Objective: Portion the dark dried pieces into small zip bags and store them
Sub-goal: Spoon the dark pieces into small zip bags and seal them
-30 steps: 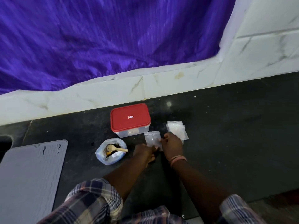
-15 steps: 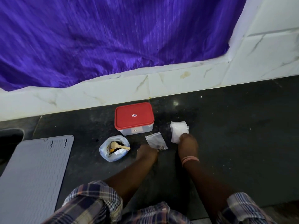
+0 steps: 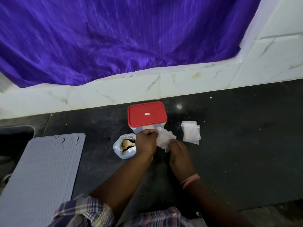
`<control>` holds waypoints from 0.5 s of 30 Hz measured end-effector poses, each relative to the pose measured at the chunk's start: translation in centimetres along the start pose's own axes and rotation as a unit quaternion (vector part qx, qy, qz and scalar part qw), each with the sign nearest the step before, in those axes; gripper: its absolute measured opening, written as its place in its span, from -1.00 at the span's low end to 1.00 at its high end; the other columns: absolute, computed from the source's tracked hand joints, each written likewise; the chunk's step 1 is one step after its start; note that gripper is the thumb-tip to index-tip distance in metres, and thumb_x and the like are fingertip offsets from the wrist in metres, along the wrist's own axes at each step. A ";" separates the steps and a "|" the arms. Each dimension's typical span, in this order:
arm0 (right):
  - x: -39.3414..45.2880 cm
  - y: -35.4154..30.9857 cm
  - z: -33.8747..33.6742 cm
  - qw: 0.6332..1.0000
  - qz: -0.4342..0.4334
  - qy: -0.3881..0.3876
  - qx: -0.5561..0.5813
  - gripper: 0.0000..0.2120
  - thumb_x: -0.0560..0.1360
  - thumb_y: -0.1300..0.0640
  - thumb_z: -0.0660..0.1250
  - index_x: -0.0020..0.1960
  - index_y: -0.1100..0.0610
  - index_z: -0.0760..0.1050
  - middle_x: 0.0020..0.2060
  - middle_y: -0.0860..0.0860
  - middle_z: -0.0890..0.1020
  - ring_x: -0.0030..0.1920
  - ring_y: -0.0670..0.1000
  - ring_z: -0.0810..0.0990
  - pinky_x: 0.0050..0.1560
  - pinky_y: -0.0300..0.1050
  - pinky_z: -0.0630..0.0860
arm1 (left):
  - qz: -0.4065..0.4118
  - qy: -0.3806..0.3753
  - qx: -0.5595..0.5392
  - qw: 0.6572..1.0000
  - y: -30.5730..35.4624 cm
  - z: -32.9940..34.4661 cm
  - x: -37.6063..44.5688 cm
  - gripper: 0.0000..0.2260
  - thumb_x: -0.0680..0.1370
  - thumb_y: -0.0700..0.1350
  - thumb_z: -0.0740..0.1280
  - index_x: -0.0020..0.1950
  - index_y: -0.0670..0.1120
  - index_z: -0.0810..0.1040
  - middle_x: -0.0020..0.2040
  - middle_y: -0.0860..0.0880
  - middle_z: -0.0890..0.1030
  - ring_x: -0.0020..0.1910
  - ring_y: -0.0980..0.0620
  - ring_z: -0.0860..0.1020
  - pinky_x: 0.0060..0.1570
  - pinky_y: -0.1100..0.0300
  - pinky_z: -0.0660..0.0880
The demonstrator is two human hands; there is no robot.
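Between my two hands I hold a small clear zip bag [image 3: 164, 139] just in front of the red-lidded box. My left hand [image 3: 146, 141] grips its left edge with curled fingers, and my right hand [image 3: 177, 150] pinches its lower right corner. A stack of spare zip bags [image 3: 191, 132] lies flat on the counter to the right. An open plastic bag [image 3: 122, 150] with the dark dried pieces and a wooden spoon [image 3: 127, 142] sits left of my left hand. The clear box with the red lid [image 3: 146, 115] stands shut behind.
A grey ribbed mat [image 3: 41, 169] covers the left of the black counter [image 3: 237, 153]. A dark sink opening [image 3: 14, 136] lies at the far left. White marble tiles [image 3: 196, 84] and a purple cloth [image 3: 123, 38] back the counter.
My right hand left the stack of spare bags and came to the middle. Both hands now hold a small bag up in front of the box; my left hand moved up from the counter.
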State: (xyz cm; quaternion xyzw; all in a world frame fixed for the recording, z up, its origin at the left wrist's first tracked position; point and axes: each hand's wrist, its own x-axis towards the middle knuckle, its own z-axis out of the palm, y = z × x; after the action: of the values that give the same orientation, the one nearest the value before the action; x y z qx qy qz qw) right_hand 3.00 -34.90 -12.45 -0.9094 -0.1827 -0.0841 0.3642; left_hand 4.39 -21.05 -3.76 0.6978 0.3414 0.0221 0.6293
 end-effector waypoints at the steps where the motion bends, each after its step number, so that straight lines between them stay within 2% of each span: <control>1: 0.1 -0.3 -0.1 1.000 0.013 0.002 0.002 -0.65 0.53 0.13 0.14 0.15 0.26 0.59 0.17 0.20 0.61 0.22 0.18 0.57 0.38 -0.06 0.37 | -0.002 -0.012 -0.011 1.000 -0.2 -0.8 -0.2 -0.82 0.55 -0.22 0.43 -0.19 0.03 0.68 -0.12 -0.08 0.74 -0.05 -0.11 0.70 0.11 -0.10 0.64; 4: 0.0 -2.7 -0.6 0.999 0.011 0.032 0.006 -0.62 0.48 0.15 0.12 0.19 0.21 0.57 0.25 0.13 0.57 0.31 0.13 0.49 0.41 0.08 0.39 | -0.020 -0.034 -0.064 0.997 -1.3 -2.8 -0.4 -0.83 0.53 -0.31 0.43 -0.15 -0.06 0.71 -0.12 -0.12 0.75 -0.03 -0.14 0.71 0.11 -0.03 0.64; 6: 0.4 -4.9 -0.6 0.998 -0.001 0.050 0.023 -0.67 0.46 0.16 0.16 0.15 0.16 0.56 0.17 0.07 0.58 0.22 0.10 0.51 0.29 0.09 0.44 | -0.032 -0.039 -0.096 0.994 -1.9 -4.0 -0.1 -0.88 0.51 -0.30 0.46 -0.10 -0.10 0.74 -0.10 -0.14 0.76 0.02 -0.18 0.71 0.18 -0.07 0.63; 8: 0.9 -7.0 -0.1 0.996 0.001 0.057 0.069 -0.83 0.52 0.15 0.24 0.09 0.10 0.52 0.04 0.00 0.57 0.07 0.03 0.53 0.11 0.02 0.49 | -0.056 -0.054 -0.133 0.988 -2.1 -5.2 -0.1 -0.92 0.51 -0.28 0.48 -0.03 -0.17 0.74 -0.06 -0.18 0.75 0.02 -0.20 0.72 0.19 -0.09 0.62; 9: 1.1 -8.0 0.1 0.992 0.016 0.048 0.119 -0.89 0.55 0.15 0.29 0.07 0.09 0.49 -0.01 -0.03 0.58 0.01 -0.01 0.55 0.04 -0.03 0.51 | -0.072 -0.068 -0.165 0.981 -2.0 -5.7 -0.1 -0.90 0.52 -0.30 0.47 0.01 -0.22 0.72 -0.05 -0.23 0.74 -0.02 -0.20 0.71 0.16 -0.07 0.63; 12: 1.4 -10.4 0.6 0.960 0.090 0.019 0.263 -0.86 0.54 0.18 0.41 0.07 0.08 0.50 -0.09 -0.09 0.64 -0.06 -0.12 0.63 -0.02 -0.17 0.58 | -0.118 -0.111 -0.249 0.955 -1.6 -6.9 -0.3 -0.84 0.54 -0.31 0.44 0.10 -0.30 0.67 -0.09 -0.24 0.70 -0.16 -0.09 0.67 -0.04 0.07 0.62; 15: 1.3 -11.1 0.6 0.945 0.119 -0.005 0.303 -0.86 0.51 0.14 0.47 0.04 0.04 0.58 -0.10 -0.13 0.69 -0.04 -0.13 0.67 0.02 -0.18 0.61 | -0.174 -0.134 -0.279 0.935 -1.9 -8.0 -0.3 -0.95 0.60 -0.22 0.40 0.01 -0.13 0.66 -0.19 -0.07 0.68 -0.27 0.07 0.64 -0.21 0.15 0.61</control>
State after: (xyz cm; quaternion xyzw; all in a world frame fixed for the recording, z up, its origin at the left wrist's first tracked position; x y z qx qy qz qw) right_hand -0.17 -26.70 -5.53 -0.7714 -0.0918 0.0233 0.6292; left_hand -0.35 -14.36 -3.76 0.4197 0.3502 -0.0874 0.8328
